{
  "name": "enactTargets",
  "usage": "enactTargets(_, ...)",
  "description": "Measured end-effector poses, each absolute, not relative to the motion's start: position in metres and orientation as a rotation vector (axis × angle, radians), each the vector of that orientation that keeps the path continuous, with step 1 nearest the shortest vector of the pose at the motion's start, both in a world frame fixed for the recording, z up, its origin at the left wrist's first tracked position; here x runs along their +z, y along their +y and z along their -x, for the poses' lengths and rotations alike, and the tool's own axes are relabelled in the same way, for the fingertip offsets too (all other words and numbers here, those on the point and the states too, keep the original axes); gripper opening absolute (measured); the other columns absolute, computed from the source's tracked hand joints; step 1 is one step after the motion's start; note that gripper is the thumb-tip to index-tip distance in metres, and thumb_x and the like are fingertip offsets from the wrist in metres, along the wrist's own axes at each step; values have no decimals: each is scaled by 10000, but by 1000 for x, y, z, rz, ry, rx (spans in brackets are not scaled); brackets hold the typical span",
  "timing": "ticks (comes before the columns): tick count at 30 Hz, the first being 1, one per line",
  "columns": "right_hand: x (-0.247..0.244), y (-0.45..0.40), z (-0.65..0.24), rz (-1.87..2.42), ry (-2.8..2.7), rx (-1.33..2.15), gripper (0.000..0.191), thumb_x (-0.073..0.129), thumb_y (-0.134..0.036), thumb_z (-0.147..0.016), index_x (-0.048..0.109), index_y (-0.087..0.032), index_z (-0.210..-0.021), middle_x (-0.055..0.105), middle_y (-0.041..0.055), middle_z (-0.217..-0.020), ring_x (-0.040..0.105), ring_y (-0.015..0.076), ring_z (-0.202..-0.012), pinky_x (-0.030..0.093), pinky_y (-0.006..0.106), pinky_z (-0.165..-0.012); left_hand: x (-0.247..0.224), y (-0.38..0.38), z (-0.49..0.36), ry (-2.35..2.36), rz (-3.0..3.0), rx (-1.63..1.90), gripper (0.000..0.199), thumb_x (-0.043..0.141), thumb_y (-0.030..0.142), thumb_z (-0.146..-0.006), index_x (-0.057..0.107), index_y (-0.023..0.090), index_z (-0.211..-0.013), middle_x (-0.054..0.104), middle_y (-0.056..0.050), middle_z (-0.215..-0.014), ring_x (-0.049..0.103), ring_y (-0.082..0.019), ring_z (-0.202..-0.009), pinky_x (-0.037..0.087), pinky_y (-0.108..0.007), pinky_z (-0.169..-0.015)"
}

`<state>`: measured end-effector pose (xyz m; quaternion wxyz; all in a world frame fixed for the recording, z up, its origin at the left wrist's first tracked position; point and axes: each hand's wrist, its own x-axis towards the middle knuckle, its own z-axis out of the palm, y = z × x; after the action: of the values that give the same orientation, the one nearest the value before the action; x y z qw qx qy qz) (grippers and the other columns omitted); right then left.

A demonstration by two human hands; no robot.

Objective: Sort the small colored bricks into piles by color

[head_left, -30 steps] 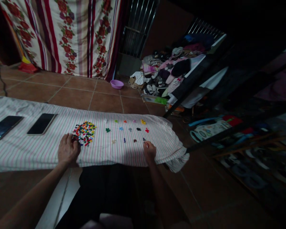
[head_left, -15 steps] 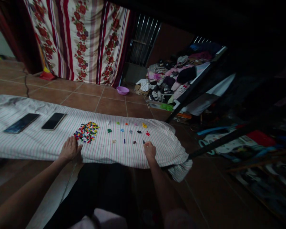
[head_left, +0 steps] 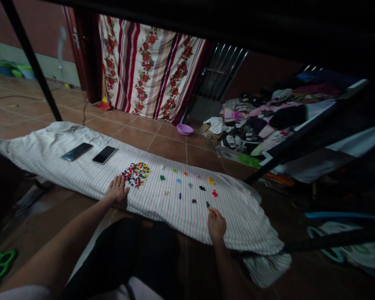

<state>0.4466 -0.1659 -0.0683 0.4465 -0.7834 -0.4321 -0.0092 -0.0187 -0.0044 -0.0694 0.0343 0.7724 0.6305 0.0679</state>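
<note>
My left hand [head_left: 117,191] lies flat on the striped cloth, fingers stretched out, its tips at the near-left edge of a heap of small multicoloured pieces [head_left: 136,174]. Closed, with thumb and fingers together, my right hand [head_left: 217,223] rests just in front of a small cluster of dark grey-blue pieces [head_left: 208,204]. Whatever its fingertips may hold is hidden. Small groups sorted by colour sit in rows nearby: dark brown pieces [head_left: 194,201], red pieces [head_left: 214,193], black pieces [head_left: 202,188], yellow pieces [head_left: 211,180], green pieces [head_left: 162,178] and several others.
Two phones, a dark phone [head_left: 77,151] and a pale-edged phone [head_left: 104,154], lie left of the heap on the striped cloth [head_left: 81,175]. Beyond stand a purple basin [head_left: 185,129] and a pile of clothes [head_left: 256,116]. A dark post [head_left: 34,62] rises at the left.
The view has swung left, so everything sits farther right in the picture. My left hand stays beside the heap. My right hand remains by the grey-blue pieces, its fingertips slightly nearer to me.
</note>
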Motion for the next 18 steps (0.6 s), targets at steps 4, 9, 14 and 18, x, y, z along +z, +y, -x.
enactTargets(4,-64,-160,-433,1949,-954,-88,385,445,-467,-768,700,-181,-808,745,160,-845,677,274,-758,527,372,-715,-63,-9,19,1923,-2369,193,733,311,452,-938,283,-27,-1493,284,-252,-1563,212,-321,-1491,230,-455,-1184)
enactTargets(9,-58,-150,-379,1850,-978,-99,477,448,-547,-817,697,-146,-882,729,164,-831,636,249,-710,519,369,-704,-61,-7,24,1872,-2402,248,764,294,491,-938,261,-28,-1498,305,-254,-1553,234,-325,-1484,236,-466,-1179)
enactTargets(14,-48,-136,-308,1733,-1193,49,449,452,-550,-847,700,-178,-887,724,132,-875,628,224,-749,529,349,-719,-58,-2,29,1859,-2381,205,827,302,564,-923,236,-15,-1510,251,-237,-1581,171,-331,-1501,201,-468,-1188)
enactTargets(18,-37,-121,-265,1630,-1376,236,365,462,-467,-874,700,-195,-919,716,94,-881,633,196,-746,532,317,-699,-57,7,37,1822,-2416,206,868,307,611,-913,235,-13,-1512,254,-247,-1577,166,-338,-1501,178,-481,-1194)
